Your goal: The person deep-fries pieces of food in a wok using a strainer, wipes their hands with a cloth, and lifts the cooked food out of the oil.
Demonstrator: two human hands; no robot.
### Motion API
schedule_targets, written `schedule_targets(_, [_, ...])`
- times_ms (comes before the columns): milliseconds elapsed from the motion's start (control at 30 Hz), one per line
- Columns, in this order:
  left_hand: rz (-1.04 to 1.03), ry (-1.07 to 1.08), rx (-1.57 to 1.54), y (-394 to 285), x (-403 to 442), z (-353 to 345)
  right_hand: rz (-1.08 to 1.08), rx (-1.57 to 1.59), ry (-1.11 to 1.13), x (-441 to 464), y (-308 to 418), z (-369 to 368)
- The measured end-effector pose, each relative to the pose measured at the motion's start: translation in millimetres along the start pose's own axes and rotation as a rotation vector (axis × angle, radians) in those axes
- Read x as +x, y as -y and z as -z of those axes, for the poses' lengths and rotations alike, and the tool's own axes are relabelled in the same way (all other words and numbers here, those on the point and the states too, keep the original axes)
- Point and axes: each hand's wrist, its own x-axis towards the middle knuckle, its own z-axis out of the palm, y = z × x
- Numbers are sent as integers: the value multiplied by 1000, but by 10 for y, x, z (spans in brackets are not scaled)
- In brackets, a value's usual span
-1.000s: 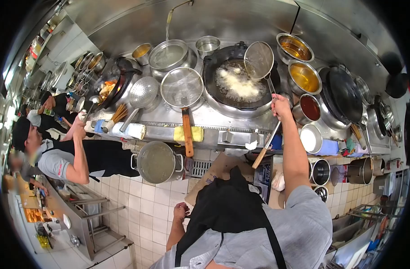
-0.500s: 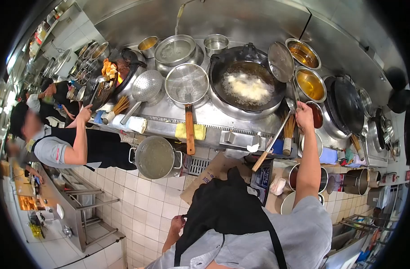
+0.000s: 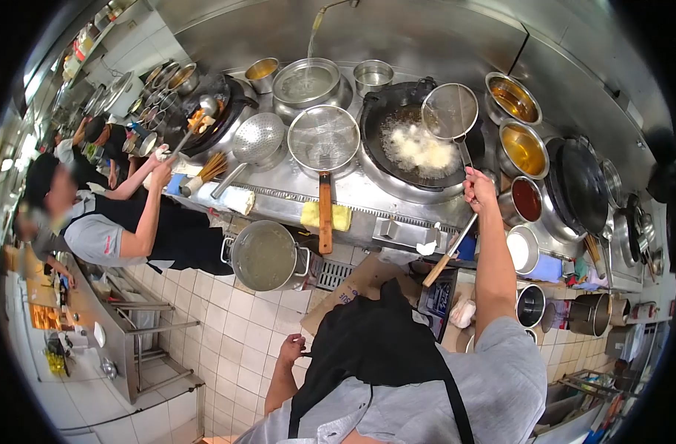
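My right hand [image 3: 480,188] grips the handle of a round wire-mesh skimmer [image 3: 450,111]. The mesh is over the right side of a black wok [image 3: 386,152], where a pale, foaming batch of food [image 3: 421,151] bubbles in oil. Just below my right hand, a ladle with a wooden handle [image 3: 436,271] leans over the counter's edge. Down beside my black apron [image 3: 367,333], my left hand [image 3: 292,349] hangs with loosely bent fingers and nothing visible in it.
A wire strainer [image 3: 324,140] and a perforated ladle [image 3: 258,139] rest left of the wok. Bowls of yellow liquid [image 3: 524,149] and a pot of red sauce [image 3: 526,198] stand at right. A large pot [image 3: 265,255] sits before the counter. At left, a co-worker [image 3: 105,233] works another wok.
My right hand has moved left, bringing the skimmer from the wok's right edge to over the wok. My left hand has risen slightly. The co-worker's ladle and hands have shifted.
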Motion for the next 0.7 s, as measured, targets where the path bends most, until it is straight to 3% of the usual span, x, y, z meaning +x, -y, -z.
schedule_targets(233, [82,-50,-81,337,-212,27,33,-25,105,-181,117,-684])
schedule_targets(267, [78,17,-126,616,-63,108,55,-66,125,-239,139,-837])
schedule_targets(333, [-345,192,262,996,-42,294,118,-171,163,-279,109,-1166])
schedule_targets(433, [140,75,-83,1211,-83,214,223,-363,161,-145,-104,-1716])
schedule_targets(467, [136,50,8,1148,-146,168,348,-410,163,13,-264,-1897])
schedule_targets(500, [134,26,100,1082,-224,160,496,-773,21,165,-339,-2098])
schedule_targets(533, [153,77,191,1184,-36,210,602,-897,-58,195,-401,-2313])
schedule_targets(633, [-662,124,730,1751,558,441,517,-1070,-86,127,-524,-2740])
schedule_targets(667, [-387,72,428,1486,344,395,480,-1040,-99,53,-585,-2807])
schedule_targets(700, [-335,52,289,1473,395,350,445,-1008,-109,-36,-628,-2844])
